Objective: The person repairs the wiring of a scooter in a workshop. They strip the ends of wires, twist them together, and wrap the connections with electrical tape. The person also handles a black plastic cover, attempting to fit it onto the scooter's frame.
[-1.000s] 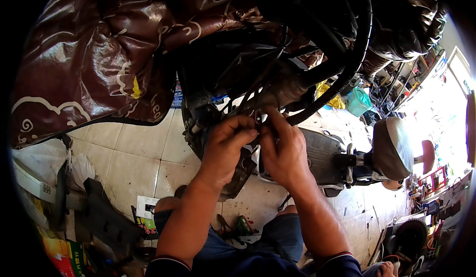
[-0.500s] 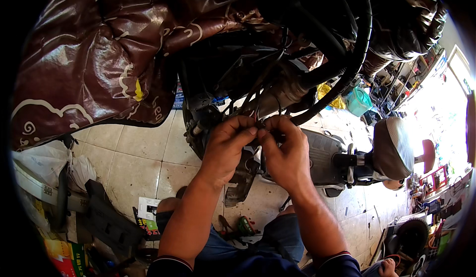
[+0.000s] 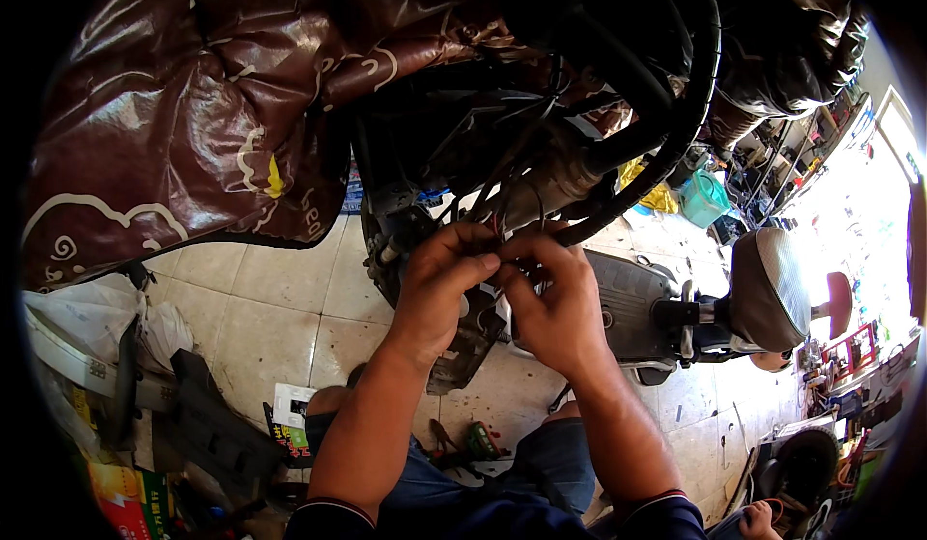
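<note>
My left hand point(image 3: 444, 279) and my right hand point(image 3: 550, 294) meet at the middle, both pinching thin dark and reddish wires point(image 3: 496, 213) that hang by a metal steering column point(image 3: 550, 194) of a two-wheeler. The exact point they grip is hidden by my fingers. A thick black sheathed cable point(image 3: 669, 167) arcs past the right hand. A brown glossy quilted cover point(image 3: 164, 154) with white cartoon outlines drapes over the vehicle at upper left.
A scooter point(image 3: 628, 308) with a padded seat point(image 3: 768, 289) stands right. A teal bin point(image 3: 705, 197), crowded shelves and bright doorway lie beyond. Plastic panels point(image 3: 212, 424) and white bags point(image 3: 87, 318) are piled left. Another person's hand point(image 3: 758, 521) shows at lower right.
My right hand's fingers have shifted slightly and curled closer to my left fingertips at the wires. My left hand has stayed nearly in place.
</note>
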### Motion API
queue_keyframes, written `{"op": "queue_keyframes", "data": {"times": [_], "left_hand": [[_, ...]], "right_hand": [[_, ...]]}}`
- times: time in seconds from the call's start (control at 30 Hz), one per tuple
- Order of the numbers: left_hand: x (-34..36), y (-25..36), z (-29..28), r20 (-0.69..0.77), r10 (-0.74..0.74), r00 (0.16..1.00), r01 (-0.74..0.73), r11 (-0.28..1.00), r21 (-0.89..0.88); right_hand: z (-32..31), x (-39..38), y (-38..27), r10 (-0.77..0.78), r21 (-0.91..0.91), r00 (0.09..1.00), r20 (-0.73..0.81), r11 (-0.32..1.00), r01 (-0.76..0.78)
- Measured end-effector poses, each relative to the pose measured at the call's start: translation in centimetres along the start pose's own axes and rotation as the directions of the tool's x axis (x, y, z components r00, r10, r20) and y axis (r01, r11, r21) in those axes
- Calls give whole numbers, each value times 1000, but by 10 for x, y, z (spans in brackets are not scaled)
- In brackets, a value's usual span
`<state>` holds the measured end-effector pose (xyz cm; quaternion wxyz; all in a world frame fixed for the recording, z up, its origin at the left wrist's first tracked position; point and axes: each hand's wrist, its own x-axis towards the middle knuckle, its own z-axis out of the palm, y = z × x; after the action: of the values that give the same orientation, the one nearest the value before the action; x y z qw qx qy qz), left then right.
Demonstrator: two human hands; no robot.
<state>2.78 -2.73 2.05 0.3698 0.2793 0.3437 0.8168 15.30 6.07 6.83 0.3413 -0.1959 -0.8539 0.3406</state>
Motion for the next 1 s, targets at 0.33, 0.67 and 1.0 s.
{"op": "queue_keyframes", "data": {"times": [0.33, 0.67, 1.0], "left_hand": [[-1, -16, -8, -161, 50, 986, -39, 997, 73], [-3, -25, -37, 22, 169, 985, -170, 959, 225], [3, -27, -25, 193, 379, 905, -395, 582, 711]], "right_hand": [[13, 11, -3, 129, -153, 991, -35, 979, -133], [21, 11, -4, 90, -121, 992, -83, 988, -100], [32, 12, 16, -94, -181, 966, -240, 982, 51]]}}
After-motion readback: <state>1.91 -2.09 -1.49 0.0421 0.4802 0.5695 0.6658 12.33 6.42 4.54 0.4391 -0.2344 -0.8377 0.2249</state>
